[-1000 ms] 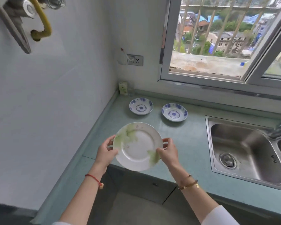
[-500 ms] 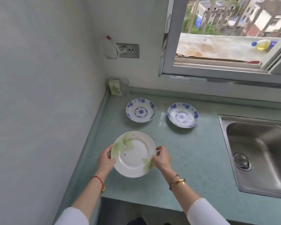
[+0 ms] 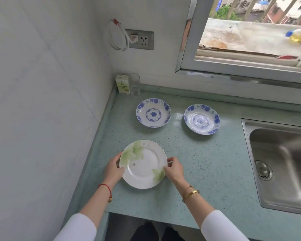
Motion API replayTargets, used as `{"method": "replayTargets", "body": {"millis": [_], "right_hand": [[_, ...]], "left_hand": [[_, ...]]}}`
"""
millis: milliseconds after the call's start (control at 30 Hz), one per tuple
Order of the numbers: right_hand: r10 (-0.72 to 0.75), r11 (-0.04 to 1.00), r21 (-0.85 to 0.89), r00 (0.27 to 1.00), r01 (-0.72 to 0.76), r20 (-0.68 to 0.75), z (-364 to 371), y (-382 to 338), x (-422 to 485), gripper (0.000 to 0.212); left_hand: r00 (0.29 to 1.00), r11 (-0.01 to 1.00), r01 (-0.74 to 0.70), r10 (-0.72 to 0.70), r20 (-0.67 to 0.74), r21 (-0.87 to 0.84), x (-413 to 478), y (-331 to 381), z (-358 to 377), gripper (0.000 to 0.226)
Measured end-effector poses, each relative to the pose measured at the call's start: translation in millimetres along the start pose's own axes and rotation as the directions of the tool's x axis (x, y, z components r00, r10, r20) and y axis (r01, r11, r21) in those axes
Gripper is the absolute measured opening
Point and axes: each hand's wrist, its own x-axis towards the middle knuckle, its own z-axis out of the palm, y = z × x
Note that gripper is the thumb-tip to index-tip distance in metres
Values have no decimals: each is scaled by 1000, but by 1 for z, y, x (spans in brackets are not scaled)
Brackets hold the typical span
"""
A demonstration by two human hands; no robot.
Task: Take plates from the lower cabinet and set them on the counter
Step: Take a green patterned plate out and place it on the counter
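Observation:
A white plate with green leaf print (image 3: 143,165) lies low over the pale green counter (image 3: 207,164), near its left front. My left hand (image 3: 114,168) grips the plate's left rim and my right hand (image 3: 174,168) pinches its right rim. I cannot tell whether the plate rests on the counter or hovers just above it. Two blue-patterned plates sit farther back: one (image 3: 153,114) on the left, one (image 3: 202,119) on the right. The lower cabinet is out of sight below the counter's front edge.
A steel sink (image 3: 281,164) fills the right side. A small carton (image 3: 122,84) and a clear glass (image 3: 135,85) stand in the back left corner. A wall runs along the left, with a socket (image 3: 140,39) and a window (image 3: 250,37) behind.
Both hands have carried the green-leaf plate forward from the counter's front edge and lowered it onto or just above the counter. The view has tilted down and moved closer.

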Motion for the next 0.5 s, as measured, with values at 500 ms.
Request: {"method": "replayTargets", "body": {"millis": [500], "right_hand": [[-102, 994, 32, 993, 103, -53, -28, -18, -11, 29]], "left_hand": [[998, 1000, 14, -13, -66, 20, -20, 8, -5, 69]]}}
